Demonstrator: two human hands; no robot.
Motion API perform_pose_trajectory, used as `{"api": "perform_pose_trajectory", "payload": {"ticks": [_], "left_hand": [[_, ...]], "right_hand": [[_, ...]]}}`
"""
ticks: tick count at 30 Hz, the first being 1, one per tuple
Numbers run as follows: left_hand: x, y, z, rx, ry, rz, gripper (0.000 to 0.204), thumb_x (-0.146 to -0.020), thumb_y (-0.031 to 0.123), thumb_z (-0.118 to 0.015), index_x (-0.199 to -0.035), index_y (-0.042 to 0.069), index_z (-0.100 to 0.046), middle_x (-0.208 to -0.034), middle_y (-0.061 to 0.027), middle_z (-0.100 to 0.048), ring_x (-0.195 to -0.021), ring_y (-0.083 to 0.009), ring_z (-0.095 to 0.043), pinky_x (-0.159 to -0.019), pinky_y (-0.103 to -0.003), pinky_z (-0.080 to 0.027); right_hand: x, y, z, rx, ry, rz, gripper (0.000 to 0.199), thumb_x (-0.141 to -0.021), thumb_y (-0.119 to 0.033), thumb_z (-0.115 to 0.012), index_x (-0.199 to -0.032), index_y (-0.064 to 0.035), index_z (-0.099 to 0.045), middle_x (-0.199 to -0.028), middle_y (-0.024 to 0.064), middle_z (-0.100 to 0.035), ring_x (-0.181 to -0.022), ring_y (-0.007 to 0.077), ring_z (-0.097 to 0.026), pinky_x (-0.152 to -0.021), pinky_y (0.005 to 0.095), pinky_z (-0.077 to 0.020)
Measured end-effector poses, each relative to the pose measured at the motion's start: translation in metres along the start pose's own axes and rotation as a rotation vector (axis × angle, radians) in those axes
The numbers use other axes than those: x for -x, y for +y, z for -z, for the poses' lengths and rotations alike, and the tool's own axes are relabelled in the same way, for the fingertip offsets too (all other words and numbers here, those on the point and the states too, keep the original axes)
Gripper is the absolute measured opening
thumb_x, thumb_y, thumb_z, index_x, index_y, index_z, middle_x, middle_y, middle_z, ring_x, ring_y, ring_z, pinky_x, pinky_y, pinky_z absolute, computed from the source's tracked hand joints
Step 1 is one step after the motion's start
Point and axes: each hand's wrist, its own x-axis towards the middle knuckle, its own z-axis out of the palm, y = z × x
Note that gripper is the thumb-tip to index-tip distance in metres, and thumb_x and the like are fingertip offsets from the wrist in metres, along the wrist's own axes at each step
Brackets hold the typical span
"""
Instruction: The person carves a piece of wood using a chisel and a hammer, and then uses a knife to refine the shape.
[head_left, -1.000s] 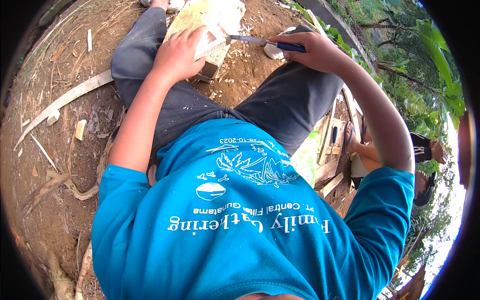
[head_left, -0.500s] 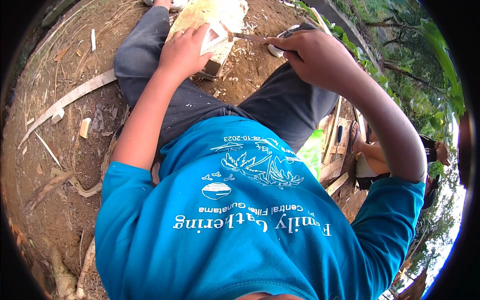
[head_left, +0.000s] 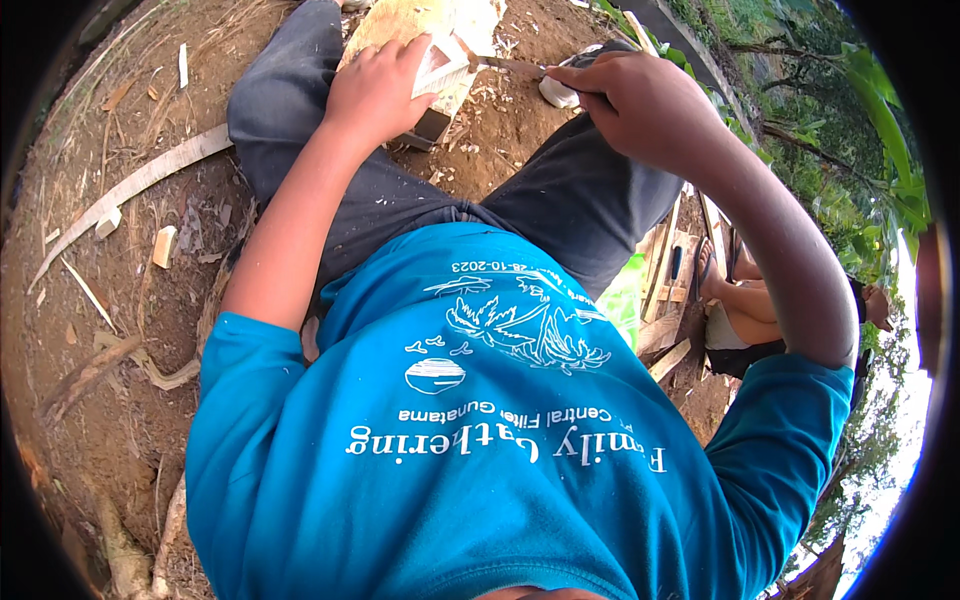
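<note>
A pale wooden block (head_left: 444, 68) with a hollowed face rests on a larger slab of light wood (head_left: 395, 22) between my knees. My left hand (head_left: 375, 98) is closed over the block's left side, thumb along its near edge. In my right hand (head_left: 645, 105), the fingers wrap round the handle of a knife, which they mostly hide. The thin dark knife blade (head_left: 512, 66) points left, its tip at the block's right edge; whether it touches I cannot tell. A shadowed squared end of wood (head_left: 432, 128) shows below the block.
Shavings litter the brown soil, with a curved pale wood strip (head_left: 130, 190) and small offcuts (head_left: 164, 246) at left. Right of my leg lie a green bag (head_left: 628, 300) and several boards (head_left: 668, 360). Another person's bare leg (head_left: 745, 300) shows behind my right arm.
The block and my left hand have shifted slightly right. My right hand has also moved a little right with the knife, the blade staying close to the block's edge.
</note>
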Motion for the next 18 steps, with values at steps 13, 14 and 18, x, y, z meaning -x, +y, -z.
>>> {"api": "perform_pose_trajectory", "payload": {"ticks": [13, 14, 18], "left_hand": [[0.0002, -0.0008, -0.0015, -0.002, -0.001, -0.004, 0.070, -0.088, 0.039, -0.074, -0.148, 0.016, -0.045, -0.126, -0.0126, -0.064, -0.114, -0.0360, -0.063, -0.092, -0.047, -0.056], [0.0001, -0.0002, -0.0015, -0.006, -0.002, -0.006, 0.070, -0.089, 0.039, -0.074, -0.148, 0.016, -0.045, -0.126, -0.0126, -0.063, -0.114, -0.0360, -0.063, -0.092, -0.047, -0.056], [0.0011, 0.0001, -0.0011, -0.015, 0.003, -0.006, 0.070, -0.089, 0.039, -0.074, -0.148, 0.016, -0.045, -0.126, -0.0126, -0.063, -0.114, -0.0359, -0.063, -0.092, -0.047, -0.056]], "right_hand": [[0.0019, -0.0086, 0.0066, 0.072, -0.096, -0.042, 0.039, -0.095, -0.011, -0.058, -0.132, -0.0203, -0.070, -0.099, 0.0141, -0.072, -0.091, 0.0345, -0.068, -0.081, 0.0471, -0.0539], [0.0024, -0.0058, 0.0040, 0.074, -0.093, -0.033, 0.040, -0.095, -0.011, -0.058, -0.132, -0.0202, -0.070, -0.099, 0.0141, -0.072, -0.091, 0.0346, -0.068, -0.081, 0.0471, -0.0538], [0.0004, -0.0053, 0.0045, 0.079, -0.112, -0.037, 0.040, -0.095, -0.011, -0.059, -0.132, -0.0197, -0.069, -0.100, 0.0144, -0.072, -0.092, 0.0347, -0.068, -0.082, 0.0474, -0.0537]]}}
